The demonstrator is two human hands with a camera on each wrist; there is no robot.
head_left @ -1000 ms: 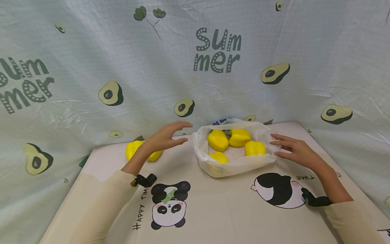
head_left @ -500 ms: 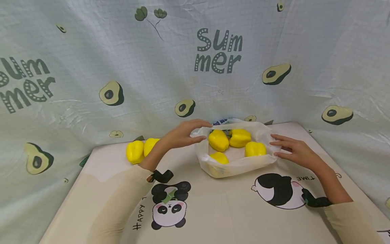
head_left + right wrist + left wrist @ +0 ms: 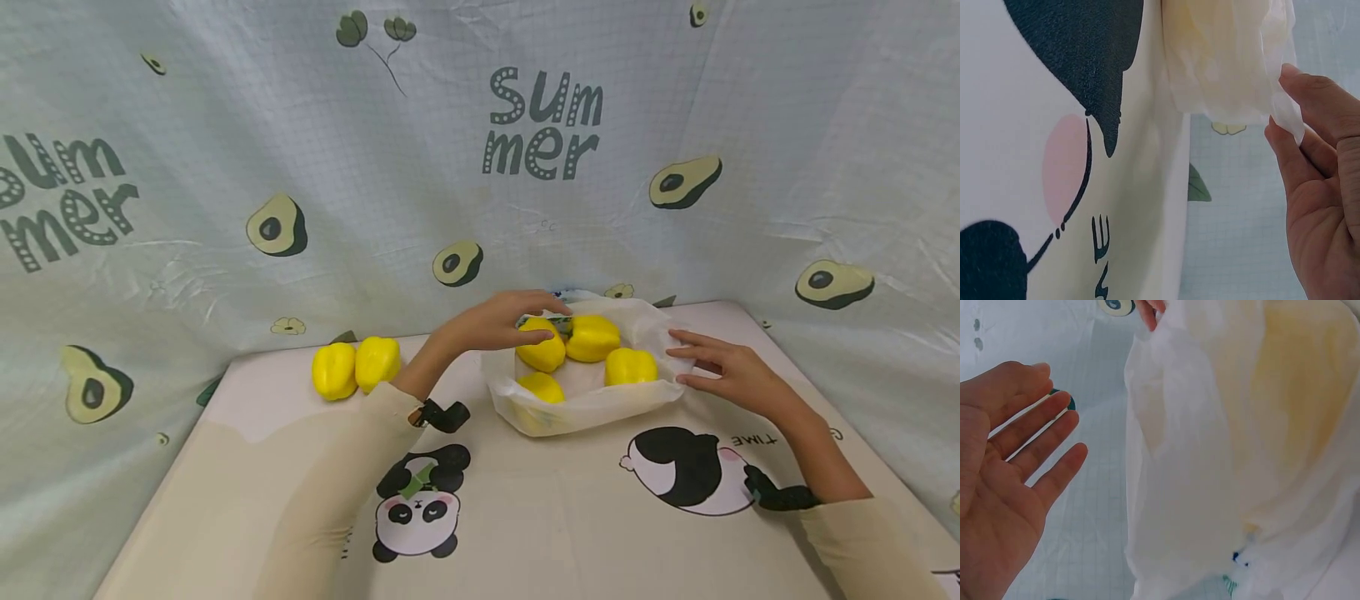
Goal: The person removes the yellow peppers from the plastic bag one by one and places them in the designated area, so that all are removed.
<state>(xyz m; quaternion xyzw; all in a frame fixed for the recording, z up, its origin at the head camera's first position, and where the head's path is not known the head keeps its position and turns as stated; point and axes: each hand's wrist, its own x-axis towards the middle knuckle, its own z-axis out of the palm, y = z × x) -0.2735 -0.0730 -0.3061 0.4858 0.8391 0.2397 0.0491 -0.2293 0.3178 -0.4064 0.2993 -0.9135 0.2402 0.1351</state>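
1. Avocado-printed cloth (image 3: 375,167) is hanging behind a pale table (image 3: 517,517).
2. Toward the table's far edge, a thin white bag (image 3: 585,419) is lying with its mouth wide, while a panda print (image 3: 416,537) is showing at its 8 o'clock.
3. Inside the bag, four yellow peppers (image 3: 630,365) are resting at 8, 10, 12 and 3 o'clock.
4. Outside, at 9 o'clock from the bag, two more peppers (image 3: 333,371) are sitting side by side.
5. The left hand (image 3: 495,321) is hovering over the bag's 10 o'clock side, its fingers extending loosely.
6. At 3 o'clock, the right hand (image 3: 723,367) is pinching the bag's edge between thumb and fingers.
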